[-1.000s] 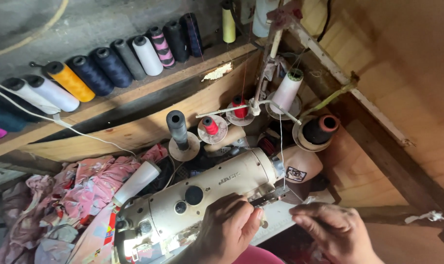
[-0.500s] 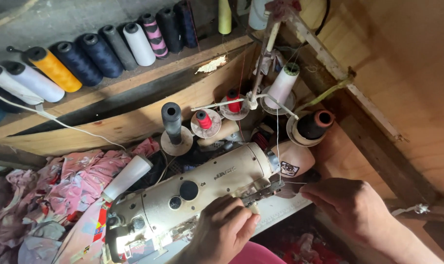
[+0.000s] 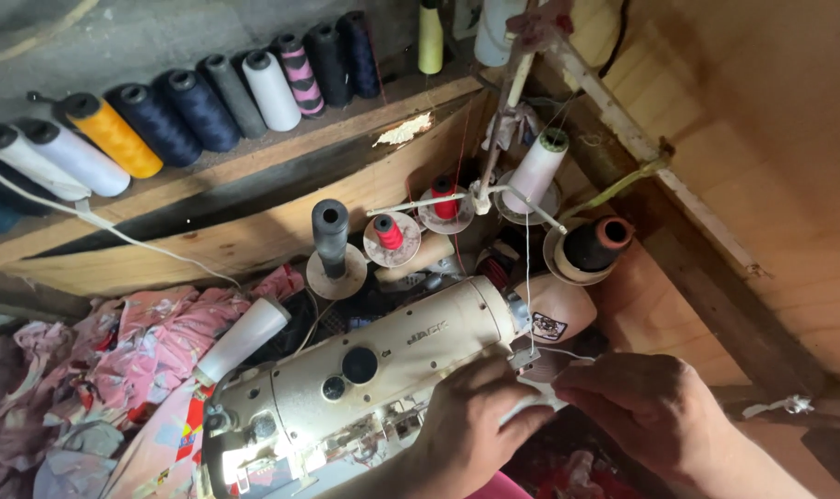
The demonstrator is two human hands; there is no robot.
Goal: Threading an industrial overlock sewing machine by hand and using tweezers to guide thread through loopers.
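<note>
Head view: both hands (image 3: pixel 568 416) pinch white thread (image 3: pixel 529 277) beside the sewing machine (image 3: pixel 364 379) under a wooden shelf (image 3: pixel 253 166).

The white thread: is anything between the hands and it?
Nothing visible does. The left hand and the right hand meet at the right end of the sewing machine, where the white thread comes down from the white cone.

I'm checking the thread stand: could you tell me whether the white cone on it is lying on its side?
No, the white thread cone stands upright on its round base on the stand, above the sewing machine.
</note>
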